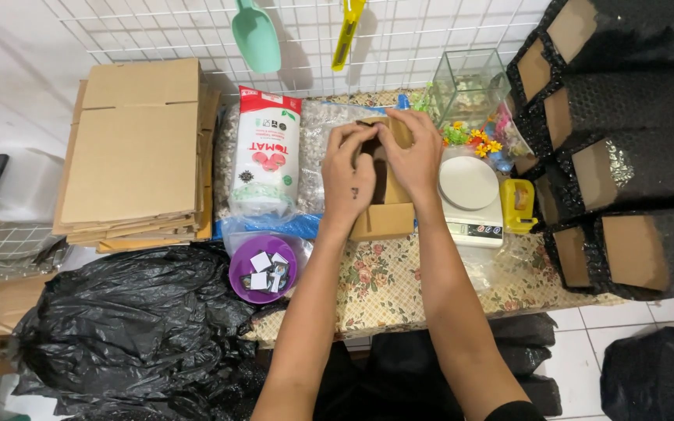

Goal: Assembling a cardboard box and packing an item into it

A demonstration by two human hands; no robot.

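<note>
Leftmost, at nine o'clock, a stack of flat cartons (pixel 136 152) lay above a black bag (pixel 130 327). Next came a white pouch (pixel 266 152) on a clear sack of pebbles, and below it, at seven o'clock from the hands, a purple bowl (pixel 263 267) of small cards. At centre the left hand (pixel 350 175) and the right hand (pixel 411 156) were both clenched on the top flaps of a small box (pixel 384 210), fingers curled over the upper edge, thumbs pressing the cardboard. The box stood on the table (pixel 384 281), just beside a scale (pixel 473 199) at its three o'clock. It looked light and thin-walled, stiff along its folds but easy to crush at the open flaps; the corners and creased edges seemed the safer hold. Whether anything was inside could not be told. Farther right sat a glass tank (pixel 470 86), a yellow tape dispenser (pixel 518 204) and wrapped parcels (pixel 626 171).
</note>
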